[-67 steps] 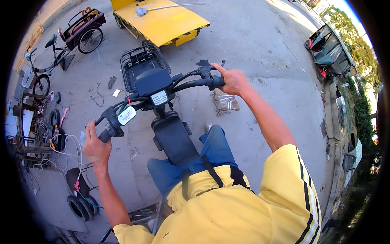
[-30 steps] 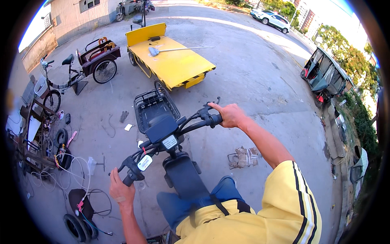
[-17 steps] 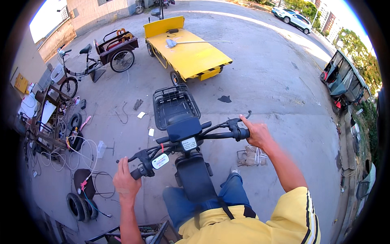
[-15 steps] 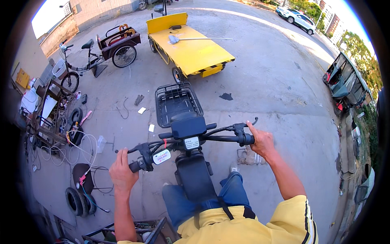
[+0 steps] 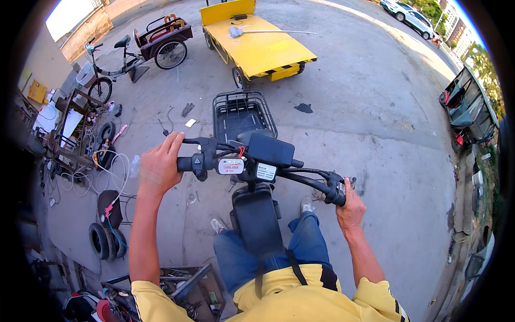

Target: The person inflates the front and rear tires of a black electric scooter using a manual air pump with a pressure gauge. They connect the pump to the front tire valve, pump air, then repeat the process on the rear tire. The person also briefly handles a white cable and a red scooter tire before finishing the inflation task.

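I straddle an electric scooter with a black seat [image 5: 257, 222], one foot on each side. My left hand [image 5: 162, 165] is wrapped round the left handlebar grip, its fingers reaching up toward the brake lever. Round the right grip is my right hand [image 5: 351, 208], thumb or finger stretched along the lever. The black handlebar [image 5: 306, 181] stands turned to the right, its left end farther forward. A small white display [image 5: 231, 166] with lit dots sits beside the left grip. At the middle are a dark dashboard [image 5: 271, 149] and a white label; ahead is a wire basket [image 5: 244, 115].
Ahead stands a yellow flatbed cart [image 5: 263, 48] with a long-handled tool on it. A cargo tricycle [image 5: 161, 45] is at far left. Tyres [image 5: 107, 241], hoses and a cluttered bench [image 5: 70, 129] line the left. A covered vehicle [image 5: 469, 107] stands at right.
The handlebar has swung to the right: my left hand moved forward and my right hand back toward me. The basket and cart sit slightly higher and farther right in view.
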`<state>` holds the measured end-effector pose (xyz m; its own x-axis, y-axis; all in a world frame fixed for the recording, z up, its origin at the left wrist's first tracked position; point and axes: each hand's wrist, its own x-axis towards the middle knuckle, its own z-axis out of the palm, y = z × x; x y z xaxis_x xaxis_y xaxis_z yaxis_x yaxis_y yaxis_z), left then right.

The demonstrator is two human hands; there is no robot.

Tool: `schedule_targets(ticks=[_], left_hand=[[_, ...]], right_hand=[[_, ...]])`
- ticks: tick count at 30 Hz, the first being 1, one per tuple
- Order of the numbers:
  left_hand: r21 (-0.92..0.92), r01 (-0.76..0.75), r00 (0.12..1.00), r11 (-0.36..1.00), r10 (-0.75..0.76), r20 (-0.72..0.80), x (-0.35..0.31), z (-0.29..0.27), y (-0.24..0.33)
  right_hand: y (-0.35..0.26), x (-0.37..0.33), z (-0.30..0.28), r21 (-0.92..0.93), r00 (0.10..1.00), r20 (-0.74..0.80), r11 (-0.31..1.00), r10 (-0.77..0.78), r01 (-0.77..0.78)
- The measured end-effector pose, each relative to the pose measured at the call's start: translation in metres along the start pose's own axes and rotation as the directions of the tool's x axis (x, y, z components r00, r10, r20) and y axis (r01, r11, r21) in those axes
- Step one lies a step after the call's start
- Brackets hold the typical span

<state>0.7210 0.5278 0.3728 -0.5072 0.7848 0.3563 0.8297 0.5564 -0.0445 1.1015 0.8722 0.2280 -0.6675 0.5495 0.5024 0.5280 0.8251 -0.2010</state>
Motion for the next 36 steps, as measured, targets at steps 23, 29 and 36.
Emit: schedule_targets(ticks=[23, 29, 36], left_hand=[[-0.077, -0.428, 0.900, 0.900, 0.433, 0.050, 0.545, 0.171, 0.056], [-0.096, -0.518, 0.853, 0.850, 0.522, 0.025, 0.628, 0.201, 0.104], [-0.121, -0.601, 0.794, 0.790, 0.608, 0.022, 0.717, 0.226, 0.189]], right_hand=[[0.108, 0.229, 0.121, 0.036, 0.769, 0.144, 0.774, 0.622, -0.633], [0.150, 0.254, 0.152, 0.018, 0.795, -0.042, 0.796, 0.605, -0.605], [0.219, 0.273, 0.158, -0.057, 0.672, 0.036, 0.673, 0.740, -0.738]])
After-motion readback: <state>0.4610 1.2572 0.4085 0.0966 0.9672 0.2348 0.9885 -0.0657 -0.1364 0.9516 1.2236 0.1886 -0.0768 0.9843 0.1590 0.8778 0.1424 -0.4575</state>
